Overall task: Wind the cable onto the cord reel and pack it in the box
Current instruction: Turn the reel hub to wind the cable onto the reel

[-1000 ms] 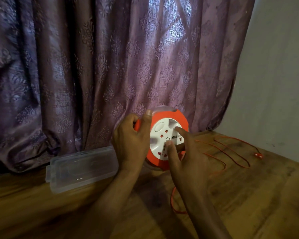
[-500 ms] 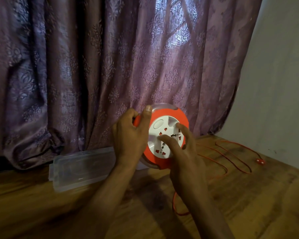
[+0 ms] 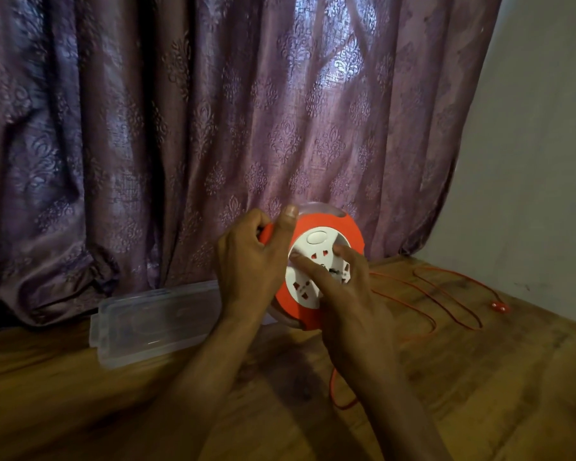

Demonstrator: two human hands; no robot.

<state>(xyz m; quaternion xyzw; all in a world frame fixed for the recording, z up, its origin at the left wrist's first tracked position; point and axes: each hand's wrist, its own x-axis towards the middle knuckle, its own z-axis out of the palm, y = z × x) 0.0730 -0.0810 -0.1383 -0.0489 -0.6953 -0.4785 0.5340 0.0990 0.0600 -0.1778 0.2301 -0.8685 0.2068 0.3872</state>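
**Holding the reel upright while cable trails loose**

Gripping the orange cord reel (image 3: 316, 271) by its left rim, our left hand (image 3: 250, 271) keeps it upright above the wooden counter (image 3: 479, 394), thumb laid over the front edge and the other fingers curled behind. We rest our right hand (image 3: 350, 304) on the white socket face, two fingers stretched across it and touching the centre; whether they pinch a small handle there we cannot tell. The thin orange cable (image 3: 446, 294) lies in loose loops on the counter to the right of the reel, ending in a small red plug (image 3: 499, 307) near the wall (image 3: 529, 194); another stretch of it runs down under our right forearm. The clear plastic box (image 3: 153, 324) lies on the counter just left of the reel, in front of the purple patterned curtain (image 3: 213, 128).
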